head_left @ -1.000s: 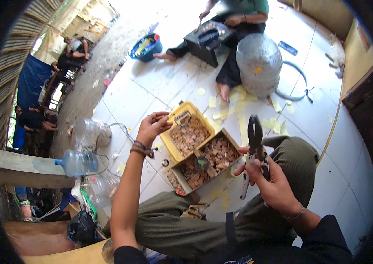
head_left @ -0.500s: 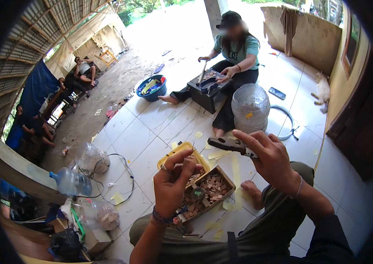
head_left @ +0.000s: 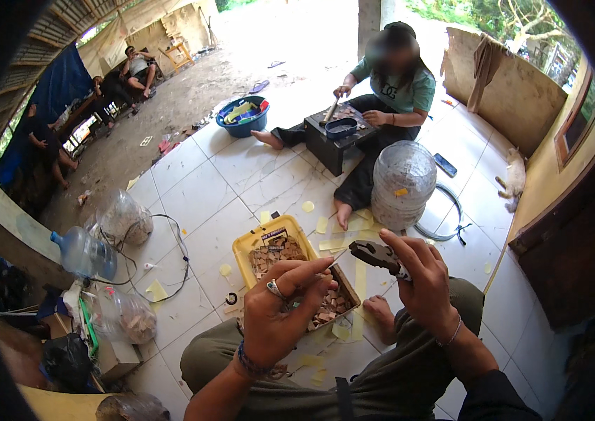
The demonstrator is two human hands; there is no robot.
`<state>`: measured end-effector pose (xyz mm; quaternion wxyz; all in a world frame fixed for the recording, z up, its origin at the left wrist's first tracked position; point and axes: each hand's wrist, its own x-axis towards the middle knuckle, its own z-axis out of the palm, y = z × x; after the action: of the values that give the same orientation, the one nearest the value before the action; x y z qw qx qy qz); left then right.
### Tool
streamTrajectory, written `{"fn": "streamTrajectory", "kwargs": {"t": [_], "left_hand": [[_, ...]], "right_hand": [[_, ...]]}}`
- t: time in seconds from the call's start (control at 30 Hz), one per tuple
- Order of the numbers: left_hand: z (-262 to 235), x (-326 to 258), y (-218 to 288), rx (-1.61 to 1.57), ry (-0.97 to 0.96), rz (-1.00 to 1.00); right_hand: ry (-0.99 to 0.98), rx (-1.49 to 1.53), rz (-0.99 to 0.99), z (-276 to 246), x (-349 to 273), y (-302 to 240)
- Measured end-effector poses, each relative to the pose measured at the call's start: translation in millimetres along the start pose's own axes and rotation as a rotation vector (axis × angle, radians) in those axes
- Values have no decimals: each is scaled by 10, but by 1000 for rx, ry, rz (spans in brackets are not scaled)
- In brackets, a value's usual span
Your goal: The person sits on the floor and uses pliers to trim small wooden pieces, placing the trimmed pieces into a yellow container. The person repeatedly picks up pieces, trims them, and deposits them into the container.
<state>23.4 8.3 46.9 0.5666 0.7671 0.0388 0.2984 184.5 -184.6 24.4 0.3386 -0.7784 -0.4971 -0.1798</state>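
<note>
Brown chips filled the yellow tray [head_left: 247,247]; my left hand [head_left: 280,316] pinched one, best fed squarely into the pliers [head_left: 376,255] my right hand [head_left: 420,281] gripped.

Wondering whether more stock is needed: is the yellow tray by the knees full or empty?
Partly full. The yellow tray holds a layer of small brown pieces, but its rim and inner wall show above them. The left hand hides its near part.

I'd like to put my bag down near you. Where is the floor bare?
Bare tiles lie between the yellow tray, the blue basin and the black box. It is crowded by the plastic bags and water bottle, and around the big clear jar.
</note>
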Motion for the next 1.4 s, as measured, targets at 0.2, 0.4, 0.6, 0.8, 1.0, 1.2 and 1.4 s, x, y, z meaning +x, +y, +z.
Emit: {"fn": "streamTrajectory", "kwargs": {"t": [0.2,0.4,0.6,0.8,1.0,1.2,1.4], "left_hand": [[28,40,0,40,-26,36],[25,53,19,83,-45,49],[25,37,25,80,-37,36],[4,37,11,101,-65,52],[2,33,7,-183,-40,-153],[-276,113,51,-227,-259,-259],[-304,80,94,-256,-268,-304]], "right_hand": [[-58,20,50,-41,-19,0],[-81,13,66,-81,-30,-21],[-107,17,73,-82,-39,-31],[-122,27,81,-79,-46,-34],[-198,64,124,-111,-65,-54],[-904,990,369,-257,-67,64],[-915,1080,251,-252,-61,90]]}}
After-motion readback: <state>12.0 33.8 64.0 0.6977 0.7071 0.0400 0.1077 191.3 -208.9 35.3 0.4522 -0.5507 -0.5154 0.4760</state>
